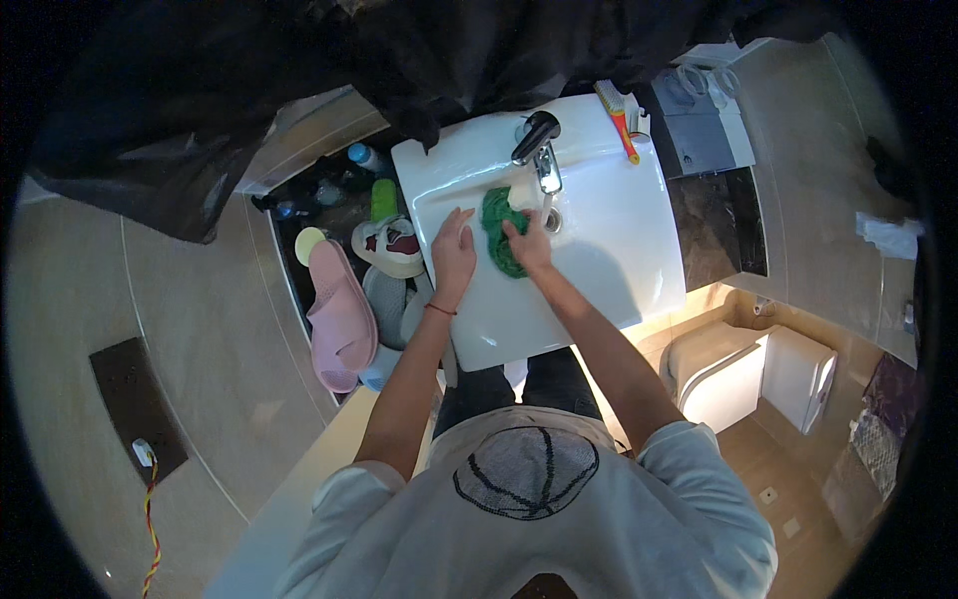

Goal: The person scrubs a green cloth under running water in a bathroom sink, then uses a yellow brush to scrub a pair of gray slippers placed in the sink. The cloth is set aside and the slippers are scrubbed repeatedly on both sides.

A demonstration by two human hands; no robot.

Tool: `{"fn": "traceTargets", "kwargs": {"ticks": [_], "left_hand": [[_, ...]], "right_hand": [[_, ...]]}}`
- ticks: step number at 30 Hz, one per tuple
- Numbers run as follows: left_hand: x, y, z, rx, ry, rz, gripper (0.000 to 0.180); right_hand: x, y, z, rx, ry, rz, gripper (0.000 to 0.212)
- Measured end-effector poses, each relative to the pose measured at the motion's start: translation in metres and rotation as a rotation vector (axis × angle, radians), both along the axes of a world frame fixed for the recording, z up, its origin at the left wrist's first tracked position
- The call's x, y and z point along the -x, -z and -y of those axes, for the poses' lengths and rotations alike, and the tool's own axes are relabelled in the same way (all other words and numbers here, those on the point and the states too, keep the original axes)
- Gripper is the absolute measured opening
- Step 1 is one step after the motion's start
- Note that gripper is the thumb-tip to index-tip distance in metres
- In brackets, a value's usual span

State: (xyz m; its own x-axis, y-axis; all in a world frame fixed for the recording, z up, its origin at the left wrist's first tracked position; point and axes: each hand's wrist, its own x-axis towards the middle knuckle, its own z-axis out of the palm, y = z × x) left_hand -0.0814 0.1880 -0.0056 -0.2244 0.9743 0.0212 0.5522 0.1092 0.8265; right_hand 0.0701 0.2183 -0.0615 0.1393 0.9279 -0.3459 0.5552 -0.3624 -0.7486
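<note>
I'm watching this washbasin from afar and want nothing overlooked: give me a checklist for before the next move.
1. Green item held: ok, the right hand has it inside the basin.
2. Left hand free: ok, it looks empty, near the basin's left side.
3. Sleeves out of the basin: ok, both end near the elbows.
4. Brush clear of both hands: ok, it lies at the basin's back right.
5. Water running from the faucet: cannot tell.
6. White shoe clear of the basin's edge: cannot tell.

Glossy wht ceramic-look sink [479, 324], shiny metal tap [546, 168], rough-looking grn cloth-like pc [495, 222], matt pink rubbery slipper [337, 299]
</note>
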Motion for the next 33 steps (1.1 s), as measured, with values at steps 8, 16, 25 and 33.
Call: {"fn": "traceTargets", "kwargs": {"ticks": [8, 16, 25, 33], "left_hand": [[0.021, -0.018, 0.031, 0.045, 0.054, -0.01, 0.033], [0.002, -0.04, 0.066, 0.086, 0.069, 0.002, 0.035], [-0.035, -0.012, 0.091, 0.121, 0.114, -0.024, 0.035], [-0.04, 0.005, 0.091, 0.033, 0.129, -0.035, 0.032]], "right_hand": [[0.072, -0.054, 0.092, -0.028, -0.082, -0.177, 0.091], [0.051, -0.089, 0.156, -0.199, -0.522, 0.194, 0.08], [-0.099, -0.113, 0.169, -0.366, -0.705, 0.469, 0.051], [-0.181, -0.073, 0.019, -0.421, -0.697, 0.727, 0.06]]}}
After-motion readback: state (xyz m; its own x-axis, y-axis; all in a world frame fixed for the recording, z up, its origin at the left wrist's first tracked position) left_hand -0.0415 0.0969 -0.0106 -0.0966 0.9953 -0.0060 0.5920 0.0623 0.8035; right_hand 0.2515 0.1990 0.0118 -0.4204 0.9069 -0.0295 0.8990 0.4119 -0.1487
